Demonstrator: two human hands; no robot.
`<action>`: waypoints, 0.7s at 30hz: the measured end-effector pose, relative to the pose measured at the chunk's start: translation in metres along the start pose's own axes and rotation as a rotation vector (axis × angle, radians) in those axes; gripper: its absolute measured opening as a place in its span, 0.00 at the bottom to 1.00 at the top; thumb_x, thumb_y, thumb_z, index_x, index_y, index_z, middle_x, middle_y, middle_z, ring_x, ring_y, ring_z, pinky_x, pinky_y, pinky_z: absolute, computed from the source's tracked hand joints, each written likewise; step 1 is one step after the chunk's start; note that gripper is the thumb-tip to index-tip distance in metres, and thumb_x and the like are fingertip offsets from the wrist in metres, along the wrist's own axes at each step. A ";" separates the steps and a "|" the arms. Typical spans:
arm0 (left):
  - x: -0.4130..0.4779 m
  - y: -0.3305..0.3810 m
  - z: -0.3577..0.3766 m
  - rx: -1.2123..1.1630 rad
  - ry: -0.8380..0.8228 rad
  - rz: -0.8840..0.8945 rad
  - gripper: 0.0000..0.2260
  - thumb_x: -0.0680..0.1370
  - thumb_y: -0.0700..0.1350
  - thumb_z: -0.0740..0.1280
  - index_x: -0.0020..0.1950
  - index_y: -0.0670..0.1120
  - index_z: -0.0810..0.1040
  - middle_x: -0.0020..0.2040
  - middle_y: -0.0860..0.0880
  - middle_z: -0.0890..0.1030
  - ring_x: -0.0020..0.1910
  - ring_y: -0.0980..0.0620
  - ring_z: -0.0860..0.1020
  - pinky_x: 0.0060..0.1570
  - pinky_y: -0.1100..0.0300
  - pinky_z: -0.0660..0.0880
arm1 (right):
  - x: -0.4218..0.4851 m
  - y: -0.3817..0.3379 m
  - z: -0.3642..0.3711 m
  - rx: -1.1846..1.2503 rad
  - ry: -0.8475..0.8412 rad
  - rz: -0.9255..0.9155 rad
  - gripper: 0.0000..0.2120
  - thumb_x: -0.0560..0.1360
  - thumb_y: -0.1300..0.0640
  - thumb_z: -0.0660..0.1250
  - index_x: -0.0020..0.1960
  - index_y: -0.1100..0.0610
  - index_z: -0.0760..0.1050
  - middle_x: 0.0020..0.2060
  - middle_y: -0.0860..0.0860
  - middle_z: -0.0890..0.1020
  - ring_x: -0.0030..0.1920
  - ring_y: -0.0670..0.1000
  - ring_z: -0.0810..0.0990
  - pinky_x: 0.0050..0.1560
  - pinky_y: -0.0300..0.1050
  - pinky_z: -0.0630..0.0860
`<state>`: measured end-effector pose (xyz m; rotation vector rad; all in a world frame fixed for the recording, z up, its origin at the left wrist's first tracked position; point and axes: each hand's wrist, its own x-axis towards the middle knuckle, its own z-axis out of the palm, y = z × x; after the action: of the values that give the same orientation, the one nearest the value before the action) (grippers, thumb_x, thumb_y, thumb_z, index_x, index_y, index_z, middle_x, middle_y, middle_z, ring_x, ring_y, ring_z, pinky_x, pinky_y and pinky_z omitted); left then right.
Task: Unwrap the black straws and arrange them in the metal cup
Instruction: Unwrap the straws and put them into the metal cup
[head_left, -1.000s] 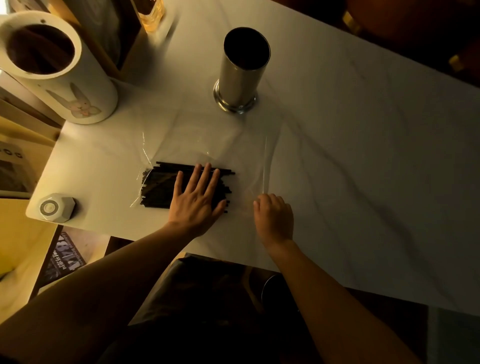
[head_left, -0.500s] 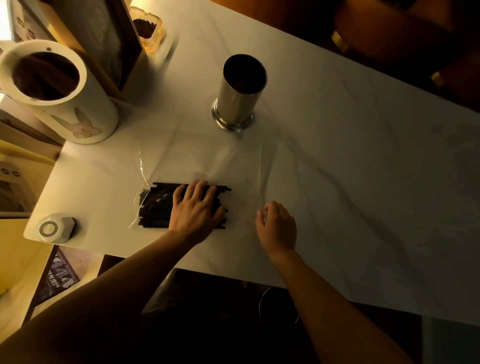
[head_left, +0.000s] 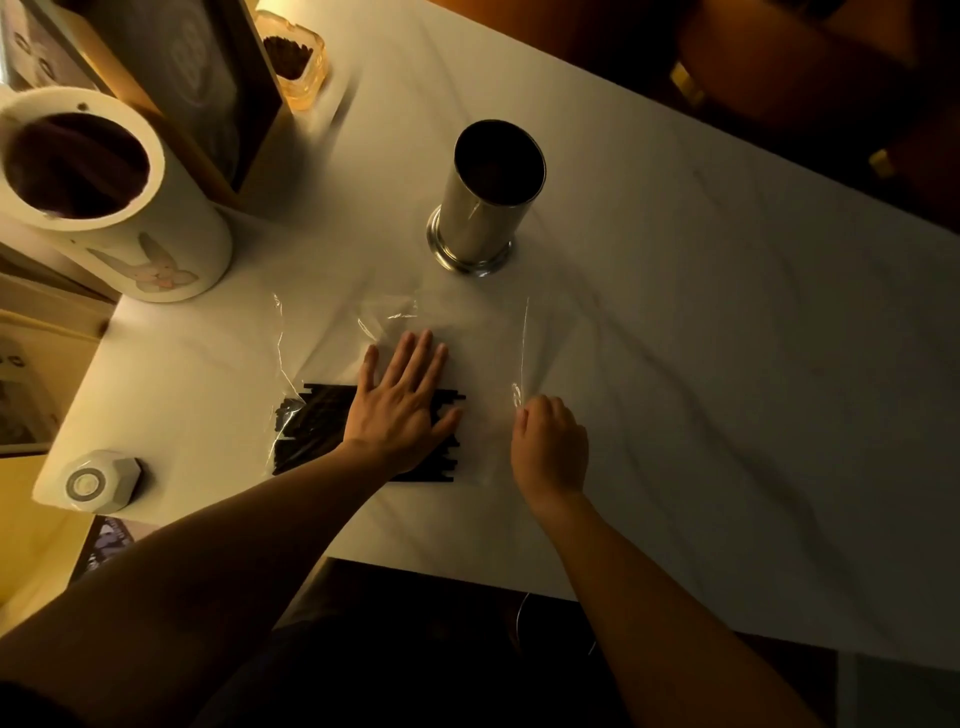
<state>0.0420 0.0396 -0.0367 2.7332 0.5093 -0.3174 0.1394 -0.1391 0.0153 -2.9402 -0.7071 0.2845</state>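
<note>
Two hands busy: left hand (head_left: 402, 402) flat on black straws (head_left: 317, 426) nr table (head_left: 727, 364) front edge, right hand (head_left: 548, 441) pinching clear wrap (head_left: 522, 364); next, peel wrap off, then load metal cup (head_left: 485, 208).

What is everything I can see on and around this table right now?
black straws: a bundle, too many to count, black, lying flat near the table's near edge
clear plastic wrap: one, transparent, spread open under and around the straws
metal cup: one, silver, upright beyond the wrap; inside too dark to see
white canister: one, white with a rabbit picture, far left
round white device: one, near left corner
glass ashtray: one, amber, far left
framed sign: one, beside the ashtray
table: one, white marble
left hand: flat on the straws
right hand: fingers curled at the wrap's edge
</note>
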 end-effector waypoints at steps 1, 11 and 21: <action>0.001 0.000 -0.001 -0.004 0.005 0.004 0.38 0.81 0.72 0.41 0.84 0.53 0.38 0.85 0.49 0.37 0.82 0.48 0.33 0.80 0.37 0.35 | 0.001 0.004 -0.001 0.013 0.019 0.032 0.08 0.79 0.56 0.62 0.44 0.59 0.74 0.40 0.56 0.79 0.39 0.59 0.79 0.38 0.49 0.72; 0.000 -0.002 0.004 0.013 0.029 0.008 0.37 0.81 0.72 0.42 0.85 0.53 0.39 0.85 0.47 0.39 0.83 0.48 0.35 0.80 0.37 0.40 | 0.022 0.001 -0.005 0.048 -0.026 0.015 0.12 0.78 0.48 0.62 0.47 0.57 0.74 0.45 0.54 0.80 0.46 0.58 0.79 0.46 0.54 0.76; 0.001 -0.002 0.006 0.001 0.033 0.011 0.37 0.82 0.71 0.43 0.85 0.52 0.41 0.85 0.48 0.40 0.83 0.48 0.35 0.81 0.37 0.41 | 0.054 -0.004 -0.011 0.069 0.002 -0.008 0.08 0.79 0.55 0.61 0.44 0.58 0.72 0.43 0.56 0.78 0.42 0.60 0.78 0.41 0.52 0.74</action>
<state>0.0408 0.0397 -0.0429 2.7453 0.5029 -0.2700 0.1874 -0.1118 0.0185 -2.8717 -0.6943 0.2991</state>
